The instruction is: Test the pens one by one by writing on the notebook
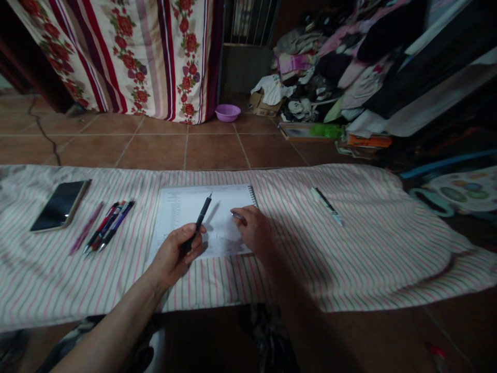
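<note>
Over the spiral-bound notebook, my left hand is closed around a black pen. The pen's thin tip points up and away from me. My right hand is closed over the notebook's right side, its fingers pinching a small dark piece with a shiny end. Most of that piece is hidden by the fingers, so I cannot tell its kind. The notebook lies open with a printed table on its page, its coil at the upper right. A pale pen with a dark end lies to the right.
Several pens lie in a group on the striped cloth, beside a pink pen. A phone rests at far left. Beyond are the tiled floor, a floral curtain, a purple basin and a heap of clothes.
</note>
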Motion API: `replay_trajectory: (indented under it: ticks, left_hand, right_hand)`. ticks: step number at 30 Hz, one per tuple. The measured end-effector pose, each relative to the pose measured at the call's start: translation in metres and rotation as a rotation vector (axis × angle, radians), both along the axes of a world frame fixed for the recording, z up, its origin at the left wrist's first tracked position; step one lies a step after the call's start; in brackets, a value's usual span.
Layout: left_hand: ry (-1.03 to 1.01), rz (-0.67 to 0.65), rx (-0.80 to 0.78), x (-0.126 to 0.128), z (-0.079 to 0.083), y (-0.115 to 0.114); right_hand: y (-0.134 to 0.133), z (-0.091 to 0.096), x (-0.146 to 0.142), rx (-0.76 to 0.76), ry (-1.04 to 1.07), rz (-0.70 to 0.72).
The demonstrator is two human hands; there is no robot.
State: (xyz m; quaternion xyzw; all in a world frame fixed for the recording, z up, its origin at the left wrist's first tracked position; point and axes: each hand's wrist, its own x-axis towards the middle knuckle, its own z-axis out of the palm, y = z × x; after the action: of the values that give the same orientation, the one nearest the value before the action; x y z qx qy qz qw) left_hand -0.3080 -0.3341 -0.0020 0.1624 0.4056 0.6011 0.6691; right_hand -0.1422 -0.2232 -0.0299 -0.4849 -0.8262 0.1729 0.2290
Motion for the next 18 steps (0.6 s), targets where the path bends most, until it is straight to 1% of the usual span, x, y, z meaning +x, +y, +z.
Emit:
replay_trajectory:
  ticks: [6,12,18]
  left_hand:
    - [0.007,0.016,0.001,-0.002,0.002,0.0]
    - [0.02,0.02,0.003,-0.003,0.002,0.0]
    - [0.023,0.01,0.011,-0.005,0.003,0.0]
  right_hand:
    - [-0.002,-0.001,-0.005,0.048,-0.079,-0.013]
    - [0.003,-0.003,-0.009,0.086,-0.059,-0.025]
    - [0.005,-0.004,-0.014,0.077,-0.066,-0.015]
